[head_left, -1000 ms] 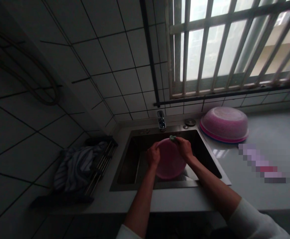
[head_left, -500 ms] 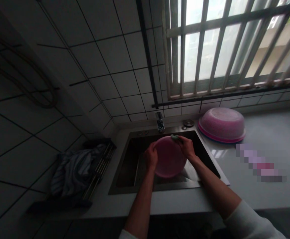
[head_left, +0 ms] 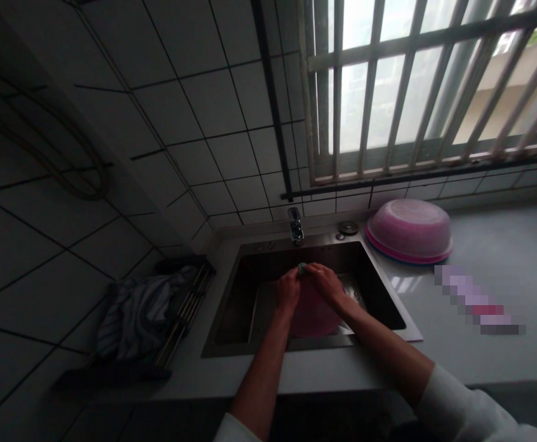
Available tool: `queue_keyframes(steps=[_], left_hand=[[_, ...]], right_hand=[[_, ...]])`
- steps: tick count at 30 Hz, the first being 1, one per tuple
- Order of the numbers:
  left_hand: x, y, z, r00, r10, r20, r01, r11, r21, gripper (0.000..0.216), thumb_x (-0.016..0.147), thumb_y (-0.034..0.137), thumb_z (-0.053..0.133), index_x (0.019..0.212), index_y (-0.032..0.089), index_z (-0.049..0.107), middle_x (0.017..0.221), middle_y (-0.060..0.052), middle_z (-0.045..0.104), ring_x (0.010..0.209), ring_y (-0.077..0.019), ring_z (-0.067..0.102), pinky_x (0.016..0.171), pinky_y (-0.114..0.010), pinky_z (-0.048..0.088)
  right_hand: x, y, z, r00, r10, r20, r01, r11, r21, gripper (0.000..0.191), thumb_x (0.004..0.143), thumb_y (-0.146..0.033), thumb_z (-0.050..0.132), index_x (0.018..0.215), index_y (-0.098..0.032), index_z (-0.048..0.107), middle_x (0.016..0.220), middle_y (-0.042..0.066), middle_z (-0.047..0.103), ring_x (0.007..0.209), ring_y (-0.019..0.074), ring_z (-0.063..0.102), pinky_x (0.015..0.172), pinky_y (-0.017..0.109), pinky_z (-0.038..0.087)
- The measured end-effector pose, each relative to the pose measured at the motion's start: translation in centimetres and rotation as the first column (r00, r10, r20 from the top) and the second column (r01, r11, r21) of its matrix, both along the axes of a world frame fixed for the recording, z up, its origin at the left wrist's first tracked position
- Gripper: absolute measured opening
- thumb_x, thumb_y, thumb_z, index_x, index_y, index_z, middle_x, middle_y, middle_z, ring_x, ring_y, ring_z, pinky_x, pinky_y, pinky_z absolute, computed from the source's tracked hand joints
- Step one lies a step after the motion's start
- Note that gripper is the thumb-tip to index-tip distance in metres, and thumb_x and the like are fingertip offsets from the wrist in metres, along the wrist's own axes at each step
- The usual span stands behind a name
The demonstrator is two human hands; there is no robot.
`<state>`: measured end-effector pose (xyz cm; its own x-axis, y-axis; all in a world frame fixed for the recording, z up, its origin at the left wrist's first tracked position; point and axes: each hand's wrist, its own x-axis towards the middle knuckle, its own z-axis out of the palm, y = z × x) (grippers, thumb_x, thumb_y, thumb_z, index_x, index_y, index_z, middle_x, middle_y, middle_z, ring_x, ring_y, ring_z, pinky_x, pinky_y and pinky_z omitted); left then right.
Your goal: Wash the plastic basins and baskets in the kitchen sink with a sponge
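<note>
A pink basin [head_left: 314, 314] is held tilted inside the steel sink [head_left: 236, 307], its upper part covered by my hands. My left hand [head_left: 289, 290] is closed on the basin's left rim. My right hand [head_left: 324, 281] presses a small greenish cloth [head_left: 301, 269] against the top of the rim, close beside the left fingers. The fingers of both hands are bent and partly hidden.
Behind the sink stands a chrome faucet [head_left: 296, 228], with a drain strainer [head_left: 348, 228] to its right. More pink basins [head_left: 411, 227] lie upside down on the right counter. A striped cloth [head_left: 134, 319] hangs over a rack [head_left: 185, 316] at left.
My right hand has slid the cloth leftward along the rim, up to my left hand. The basin now sits slightly lower and looks more tilted.
</note>
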<state>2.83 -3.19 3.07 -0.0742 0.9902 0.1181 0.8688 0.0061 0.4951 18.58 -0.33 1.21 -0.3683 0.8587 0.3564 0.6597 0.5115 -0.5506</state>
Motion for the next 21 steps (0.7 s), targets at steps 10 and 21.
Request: queue_keyframes(steps=[10,21], left_hand=[[-0.9,-0.2,0.0,0.99,0.131,0.056,-0.136,0.987,0.089,0.035,0.101,0.014,0.05,0.123,0.028,0.074,0.126,-0.004,0.077,0.115,-0.0193,0.072,0.099,-0.027,0.05],[-2.0,-0.1,0.2,0.946,0.28,0.16,-0.303,0.942,0.144,0.035,0.1,0.015,0.051,0.125,0.025,0.073,0.123,-0.007,0.078,0.113,-0.0213,0.073,0.096,-0.028,0.051]], right_hand=[[1.5,0.8,-0.7,0.985,-0.14,-0.106,0.138,0.99,-0.02,0.035,0.099,-0.015,0.054,0.122,-0.027,0.077,0.121,0.004,0.078,0.105,0.0213,0.075,0.094,0.03,0.057],[3.0,2.1,-1.8,0.929,-0.268,-0.255,0.256,0.963,-0.08,0.033,0.098,-0.02,0.058,0.124,-0.024,0.078,0.118,0.008,0.08,0.104,0.0272,0.077,0.092,0.036,0.059]])
